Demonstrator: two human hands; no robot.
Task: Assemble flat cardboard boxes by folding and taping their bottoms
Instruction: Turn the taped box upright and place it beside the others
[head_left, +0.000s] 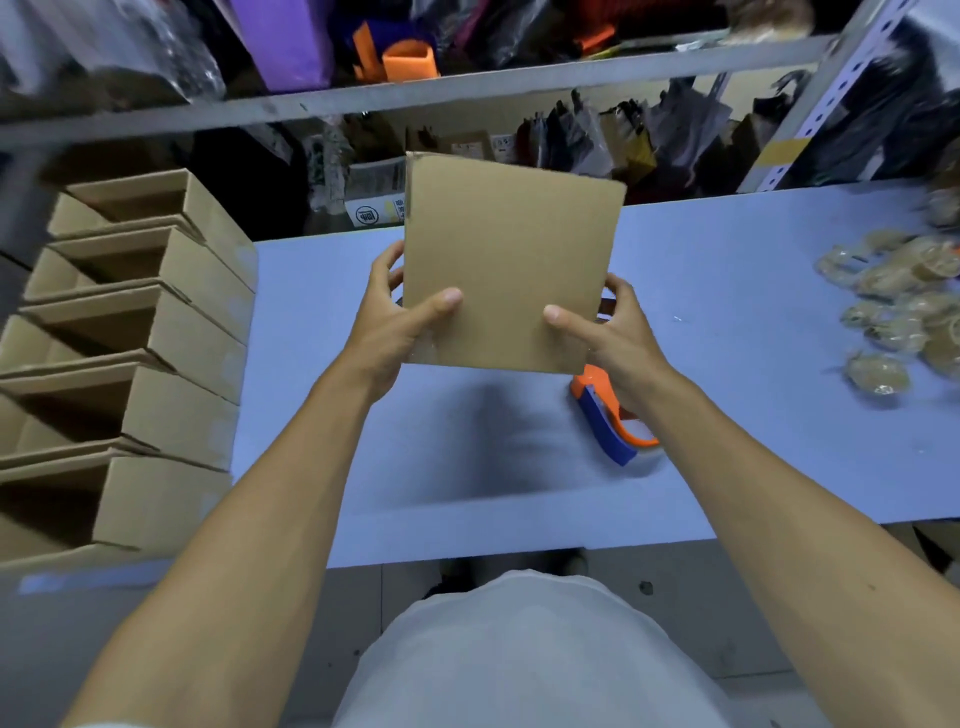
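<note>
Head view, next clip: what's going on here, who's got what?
A person stands at a blue table, holding a cardboard box up above it with both hands. The left hand and right hand each keep a grip on a lower corner, thumbs on the near face. A tape dispenser lies on the table under the right hand, untouched. Assembled boxes are lined up at the left, and crumpled tape wads sit at the right.

Assembled boxes (156, 332) line the tabletop's (727, 467) left edge; tape dispenser (608, 421) near centre; crumpled tape wads (898, 306) far right; shelves (415, 93) behind.
</note>
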